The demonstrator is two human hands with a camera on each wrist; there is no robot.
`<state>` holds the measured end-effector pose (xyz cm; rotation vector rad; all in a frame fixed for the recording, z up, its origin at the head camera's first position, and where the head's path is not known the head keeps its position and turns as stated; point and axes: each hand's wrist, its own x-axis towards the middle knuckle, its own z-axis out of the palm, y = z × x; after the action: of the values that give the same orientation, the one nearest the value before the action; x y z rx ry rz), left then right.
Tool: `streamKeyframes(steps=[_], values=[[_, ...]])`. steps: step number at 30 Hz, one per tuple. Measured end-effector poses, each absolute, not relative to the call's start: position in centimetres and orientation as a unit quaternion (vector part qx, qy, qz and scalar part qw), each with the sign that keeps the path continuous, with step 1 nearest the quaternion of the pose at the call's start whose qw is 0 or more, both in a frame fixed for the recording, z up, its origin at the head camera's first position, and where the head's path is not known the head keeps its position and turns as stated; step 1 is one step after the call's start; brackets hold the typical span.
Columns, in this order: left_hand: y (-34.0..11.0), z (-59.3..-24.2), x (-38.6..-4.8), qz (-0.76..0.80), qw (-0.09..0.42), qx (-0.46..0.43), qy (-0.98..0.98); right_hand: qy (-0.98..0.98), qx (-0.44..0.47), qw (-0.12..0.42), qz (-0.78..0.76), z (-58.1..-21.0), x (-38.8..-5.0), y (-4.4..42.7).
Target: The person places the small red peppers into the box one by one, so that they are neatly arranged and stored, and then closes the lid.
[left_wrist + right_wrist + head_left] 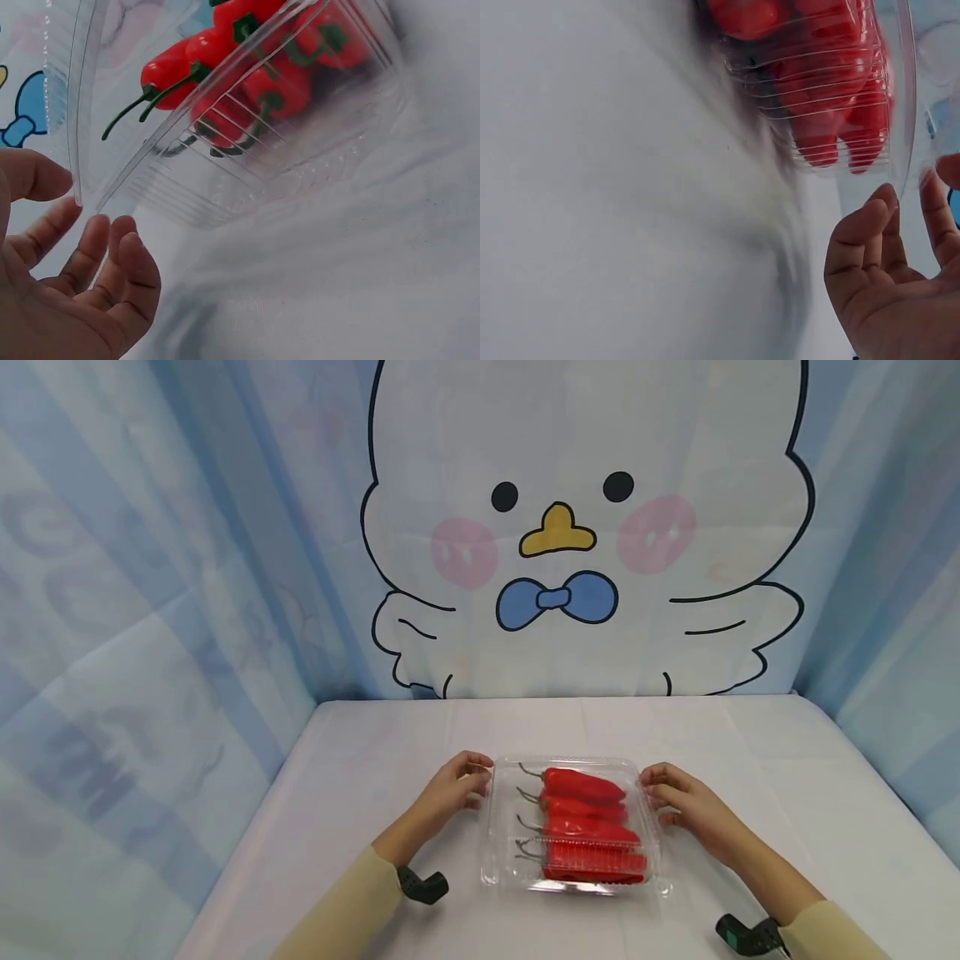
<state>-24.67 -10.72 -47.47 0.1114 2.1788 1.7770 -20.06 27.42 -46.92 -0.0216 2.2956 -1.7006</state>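
A clear plastic clamshell container [498, 852] sits on the table with several red peppers [588, 831] inside, their thin green stems pointing left. In the left wrist view the lid [82, 97] stands partly raised, apart from the tray's rim [202, 90]. My left hand [453, 789] is at the lid's far left corner and pinches its edge between thumb and forefinger; the other fingers curve below the rim. At the far right corner, my right hand [686, 802] has thumb and forefinger at the lid's edge [930, 150], pinching it, with its other fingers loosely bent.
A white cloth covers the table [390, 735]. Pale blue curtains [225, 568] hang on both sides, and a backdrop with a cartoon bird [558, 560] rises behind the table's far edge. Each wrist carries a small black camera [422, 886].
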Motion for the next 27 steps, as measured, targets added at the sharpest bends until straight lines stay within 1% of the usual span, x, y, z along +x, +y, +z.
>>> streamKeyframes(steps=[4, 7, 11, 17, 24, 27], values=[[-11.3, -47.0, -23.2, 0.606, 0.221, 0.02, 0.764, 0.798, -0.013, 0.176, -0.577, -46.8, -18.8, 28.0], [-11.5, -46.4, -22.1, 0.585, 0.257, 0.008, 0.769, 0.795, 0.002, 0.209, -0.569, -46.5, -17.8, 28.6], [-11.9, -45.5, -20.9, 0.546, 0.297, 0.018, 0.783, 0.787, 0.02, 0.263, -0.558, -46.3, -16.6, 29.3], [-12.8, -44.7, -19.7, 0.503, 0.37, 0.055, 0.779, 0.758, -0.025, 0.337, -0.558, -46.4, -15.5, 29.9], [-13.5, -44.4, -18.8, 0.467, 0.452, 0.087, 0.755, 0.728, -0.074, 0.37, -0.572, -46.9, -15.0, 30.0], [-13.6, -44.5, -18.6, 0.469, 0.471, 0.101, 0.741, 0.702, -0.103, 0.397, -0.583, -47.1, -14.9, 30.0]])
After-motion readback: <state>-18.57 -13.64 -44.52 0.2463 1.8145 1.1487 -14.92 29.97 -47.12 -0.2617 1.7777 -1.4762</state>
